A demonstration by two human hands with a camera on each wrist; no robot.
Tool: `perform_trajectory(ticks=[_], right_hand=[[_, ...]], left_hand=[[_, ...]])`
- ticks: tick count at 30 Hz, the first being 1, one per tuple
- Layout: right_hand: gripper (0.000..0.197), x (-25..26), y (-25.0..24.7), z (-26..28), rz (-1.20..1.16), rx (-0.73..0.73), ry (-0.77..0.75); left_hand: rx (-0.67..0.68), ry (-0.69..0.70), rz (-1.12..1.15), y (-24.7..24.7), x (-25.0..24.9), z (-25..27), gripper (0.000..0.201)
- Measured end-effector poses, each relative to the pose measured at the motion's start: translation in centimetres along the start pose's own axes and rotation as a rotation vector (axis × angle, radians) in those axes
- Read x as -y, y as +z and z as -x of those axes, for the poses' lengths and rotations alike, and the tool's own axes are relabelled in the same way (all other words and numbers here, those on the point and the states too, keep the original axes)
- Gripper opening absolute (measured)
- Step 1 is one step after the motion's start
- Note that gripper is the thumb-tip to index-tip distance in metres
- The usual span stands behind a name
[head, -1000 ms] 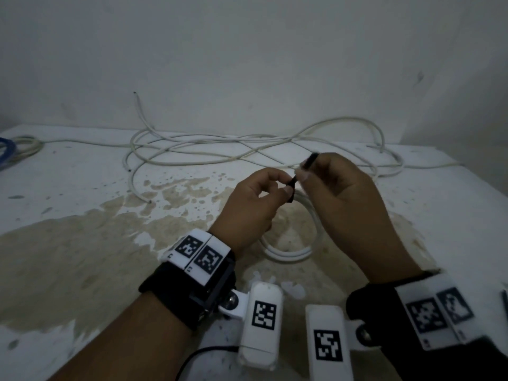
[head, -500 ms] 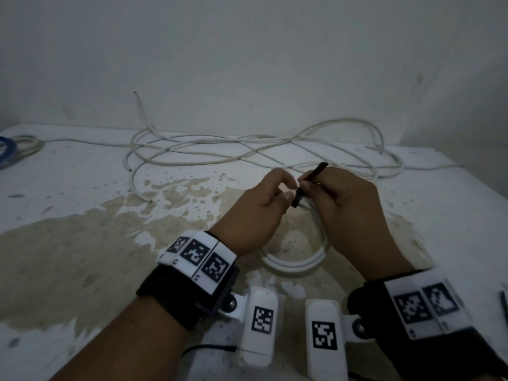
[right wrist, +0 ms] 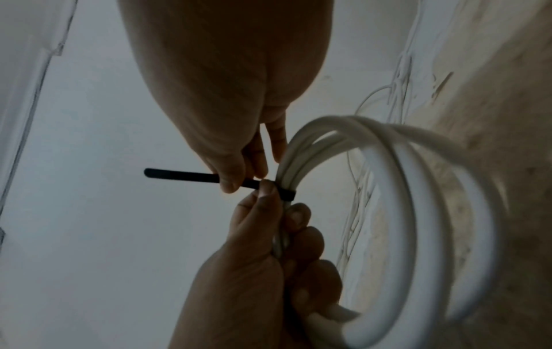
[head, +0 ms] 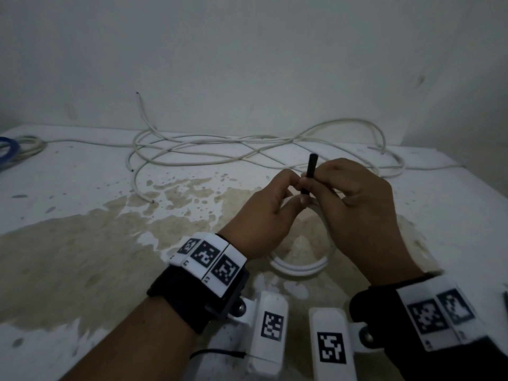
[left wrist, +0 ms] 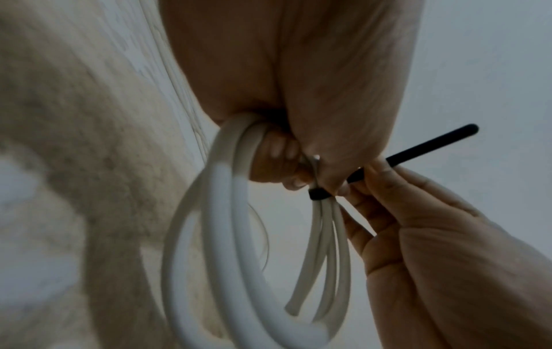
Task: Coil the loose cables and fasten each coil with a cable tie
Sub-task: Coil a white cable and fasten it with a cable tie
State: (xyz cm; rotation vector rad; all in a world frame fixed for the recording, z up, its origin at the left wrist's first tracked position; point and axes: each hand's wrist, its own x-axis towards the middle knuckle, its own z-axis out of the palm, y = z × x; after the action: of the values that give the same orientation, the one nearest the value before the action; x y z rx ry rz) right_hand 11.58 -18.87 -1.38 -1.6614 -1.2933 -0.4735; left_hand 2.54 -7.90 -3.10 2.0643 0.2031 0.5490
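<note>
A small coil of white cable (head: 299, 266) hangs above the stained table, bunched at its top between both hands. My left hand (head: 292, 189) grips the bundled strands (right wrist: 282, 238) just below a black cable tie (right wrist: 286, 194) looped round them. My right hand (head: 309, 188) pinches the tie's free tail (left wrist: 430, 145), which sticks up almost upright in the head view (head: 312, 167). The tie's head (left wrist: 319, 194) sits tight against the strands. The coil's cut end (left wrist: 294, 307) hangs loose inside the loop.
A long loose white cable (head: 247, 149) sprawls across the back of the table against the wall. At the far left edge lies a blue and grey coil (head: 8, 149). A brown stain (head: 82, 251) covers the table's near left. A dark strip (head: 505, 298) shows at the right edge.
The tie's tail has swung from slanting right to nearly upright, and more of it sticks out above my right fingers. Both hands stayed close together over the coil.
</note>
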Motion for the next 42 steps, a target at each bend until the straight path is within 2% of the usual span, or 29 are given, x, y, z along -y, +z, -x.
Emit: perform_trajectory(ticks=[6,13,19,26,28,31,34,35,37,39,42], right_hand=[[0.012,-0.6,0.5,-0.1,-0.092,0.025,0.091],[0.013,-0.3,0.7,0.3,-0.001,0.006,0.02],[0.014,0.0,0.8,0.0,-0.188,0.012,0.218],[0.012,0.7,1.0,0.4,-0.07,0.069,0.071],[0.012,0.9,0.9,0.3,-0.147,0.064,0.161],[0.011,1.1,0.8,0.0,-0.299,0.028,0.415],[0.043,0.3,0.8,0.4,-0.151,0.15,0.624],[0.046,0.2,1.0,0.5,-0.154,0.208,0.674],[0.036,0.3,1.4,0.7,-0.278,0.246,0.736],[0.025,0.4,1.7,0.7,-0.429,0.159,0.77],[0.027,-0.1,1.6,0.4,-0.485,0.053,0.802]], left_hand=[[-0.083,-0.072,0.054,0.1,0.7,-0.2,0.015],[-0.099,-0.057,-0.04,0.0,0.6,-0.4,0.02],[-0.151,-0.173,0.155,-0.4,0.2,-0.5,0.015],[-0.166,-0.214,0.142,-0.3,0.2,-0.5,0.025],[-0.191,-0.216,0.122,-0.2,0.4,-0.7,0.025],[-0.277,-0.264,0.197,-0.3,0.3,-0.7,0.021],[-0.398,-0.342,0.445,-1.2,0.4,-1.0,0.018],[-0.437,-0.356,0.535,-1.5,0.4,-1.1,0.018],[-0.484,-0.37,0.702,-1.8,0.1,-1.2,0.018],[-0.46,-0.369,0.827,-1.8,-0.3,-1.2,0.017],[-0.377,-0.377,0.761,-2.0,-0.6,-1.0,0.013]])
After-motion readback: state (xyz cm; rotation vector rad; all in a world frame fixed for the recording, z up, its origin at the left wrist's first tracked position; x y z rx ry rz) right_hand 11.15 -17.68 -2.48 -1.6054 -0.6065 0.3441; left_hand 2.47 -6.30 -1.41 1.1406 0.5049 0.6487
